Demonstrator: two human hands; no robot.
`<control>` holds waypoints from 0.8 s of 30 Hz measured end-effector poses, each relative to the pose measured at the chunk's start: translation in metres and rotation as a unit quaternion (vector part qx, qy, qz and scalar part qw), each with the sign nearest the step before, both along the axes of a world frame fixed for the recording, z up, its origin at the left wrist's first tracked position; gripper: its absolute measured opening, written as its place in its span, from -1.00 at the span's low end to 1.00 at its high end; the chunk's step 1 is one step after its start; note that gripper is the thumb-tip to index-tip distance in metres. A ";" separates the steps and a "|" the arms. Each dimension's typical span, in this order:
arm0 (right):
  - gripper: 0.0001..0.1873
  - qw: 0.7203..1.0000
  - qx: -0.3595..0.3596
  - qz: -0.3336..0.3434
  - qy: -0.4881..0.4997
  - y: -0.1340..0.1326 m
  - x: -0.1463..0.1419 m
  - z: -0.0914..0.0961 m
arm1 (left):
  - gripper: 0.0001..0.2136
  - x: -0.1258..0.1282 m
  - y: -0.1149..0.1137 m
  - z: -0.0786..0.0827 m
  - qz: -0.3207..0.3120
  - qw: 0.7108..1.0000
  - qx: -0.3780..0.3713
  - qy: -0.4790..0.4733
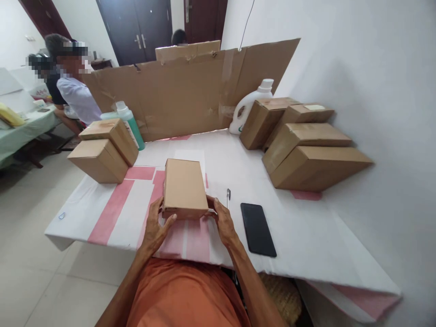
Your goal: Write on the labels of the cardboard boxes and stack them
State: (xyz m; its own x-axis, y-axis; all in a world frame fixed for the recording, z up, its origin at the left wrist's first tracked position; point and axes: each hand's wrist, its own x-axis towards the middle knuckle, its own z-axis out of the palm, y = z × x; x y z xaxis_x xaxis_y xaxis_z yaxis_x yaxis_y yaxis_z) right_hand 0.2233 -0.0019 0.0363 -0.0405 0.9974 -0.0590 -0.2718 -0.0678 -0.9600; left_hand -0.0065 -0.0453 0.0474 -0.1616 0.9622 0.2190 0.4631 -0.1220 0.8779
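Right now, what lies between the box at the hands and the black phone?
In the head view, the right hand and, just beyond it, the pen lie between box and phone.

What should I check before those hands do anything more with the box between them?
1. Left hand at the box's left side: ok.
2. Right hand at its right side: ok.
3. Firm grip: cannot tell.
4. Box top closed: ok.
5. Phone apart from the right hand: ok.
6. Pen well away from the right hand: not ok, it lies close by.
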 end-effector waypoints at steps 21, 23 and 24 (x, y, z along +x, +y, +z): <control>-0.32 0.899 0.324 0.024 -0.293 -0.060 -0.026 0.092 | -0.48 -0.028 -0.022 0.047 0.059 0.956 0.000 -0.289; -0.28 0.919 0.290 -0.005 -0.267 -0.054 -0.019 0.092 | -0.43 -0.021 -0.027 0.066 0.008 0.982 0.033 -0.185; -0.27 0.931 0.269 -0.014 -0.248 -0.050 -0.014 0.092 | -0.41 -0.016 -0.030 0.075 -0.018 0.989 0.047 -0.139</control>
